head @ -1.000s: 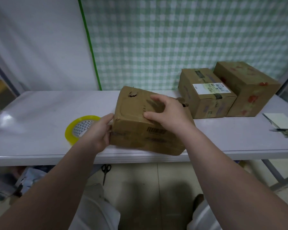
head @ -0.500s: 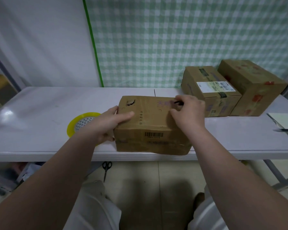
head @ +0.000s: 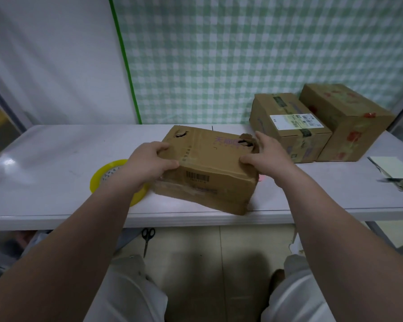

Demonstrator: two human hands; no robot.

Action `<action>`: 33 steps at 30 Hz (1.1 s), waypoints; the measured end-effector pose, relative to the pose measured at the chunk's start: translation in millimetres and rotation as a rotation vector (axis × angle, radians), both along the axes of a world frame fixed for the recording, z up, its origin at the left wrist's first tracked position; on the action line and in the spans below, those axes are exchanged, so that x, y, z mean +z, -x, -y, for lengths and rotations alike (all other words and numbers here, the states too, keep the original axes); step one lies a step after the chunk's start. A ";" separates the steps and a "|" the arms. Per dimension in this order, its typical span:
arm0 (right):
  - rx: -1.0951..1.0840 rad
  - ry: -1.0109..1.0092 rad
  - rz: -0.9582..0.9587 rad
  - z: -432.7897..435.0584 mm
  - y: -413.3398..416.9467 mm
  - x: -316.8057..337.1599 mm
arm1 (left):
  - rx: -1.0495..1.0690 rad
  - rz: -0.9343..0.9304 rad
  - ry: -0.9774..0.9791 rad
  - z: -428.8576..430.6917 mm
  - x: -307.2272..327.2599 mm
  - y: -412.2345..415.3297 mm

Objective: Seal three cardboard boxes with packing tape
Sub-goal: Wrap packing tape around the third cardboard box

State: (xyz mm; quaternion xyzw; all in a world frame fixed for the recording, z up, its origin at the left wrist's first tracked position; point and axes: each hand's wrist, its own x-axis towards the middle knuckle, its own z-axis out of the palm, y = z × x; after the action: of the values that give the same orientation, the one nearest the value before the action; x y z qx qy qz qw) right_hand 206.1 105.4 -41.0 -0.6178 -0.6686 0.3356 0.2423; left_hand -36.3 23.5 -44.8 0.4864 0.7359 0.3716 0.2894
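Turning box: the worn brown cardboard box (head: pixel 209 168) was tipped up on its edge a second ago. Now it lies flat, barcode side toward the camera, a bit skewed, with its near corner poking over the front edge of the white surface (head: pixel 56 159).
Left hand: the left hand (head: pixel 149 163) grips the left end, fingers (head: pixel 159 147) curled over the top, thumb on the front.
Right hand: the right hand (head: pixel 269 154) has slid off the top to the right end, thumb on top, fingers wrapped round the side by a torn hole.
Tape: the yellow roll of packing tape (head: pixel 98 182) sits just beside the box, partly hidden behind the left wrist, untouched.
Other boxes: a brown box with a white label (head: pixel 289 126) and a brown box with red prints (head: pixel 349 119) wait side by side at the back right.
Meaning: positioning looks about done, so taping is probably next. Can't see any fresh strip on this one yet.
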 end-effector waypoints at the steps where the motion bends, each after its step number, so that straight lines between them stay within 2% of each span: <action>1: 0.010 0.059 -0.078 -1.1 -1.6 0.6 | 0.024 -0.064 -0.028 -2.4 -1.7 -1.2; 4: 0.037 0.152 -0.178 -2.0 -2.9 -0.8 | 0.107 -0.212 -0.076 -6.4 -6.1 -10.0; 7: 0.081 0.118 -0.200 3.3 -0.1 -6.4 | 0.069 -0.226 -0.035 -6.9 -9.0 -22.7; 12: 0.045 -0.058 0.031 12.7 4.2 -4.0 | 0.027 -0.162 -0.100 -5.0 -5.7 -32.4; 14: 0.082 -0.089 0.145 16.1 8.3 0.8 | -0.021 -0.129 -0.122 -2.8 0.5 -36.5; 16: 0.146 -0.080 0.189 18.3 13.4 2.9 | -0.113 -0.179 -0.100 -0.3 6.4 -42.1; 19: 0.209 -0.017 0.121 19.5 20.1 4.6 | -0.248 -0.387 -0.059 -1.6 3.9 -45.9; 21: 0.249 0.062 0.074 21.8 23.0 6.1 | -0.296 -0.459 -0.036 -2.4 2.1 -48.2; 27: 0.290 0.255 -0.116 33.3 23.6 7.9 | -0.323 -0.392 0.016 0.7 13.2 -58.0; 33: 0.309 0.376 -0.239 50.4 39.2 6.9 | -0.306 -0.832 0.303 15.7 17.4 -77.1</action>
State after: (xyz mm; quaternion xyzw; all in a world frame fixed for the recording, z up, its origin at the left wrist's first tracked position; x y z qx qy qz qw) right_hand 166.9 55.0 -34.2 -0.4983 -0.6477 0.5574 0.1466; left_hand 40.8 7.7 -27.4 0.6492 0.7552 -0.0136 0.0892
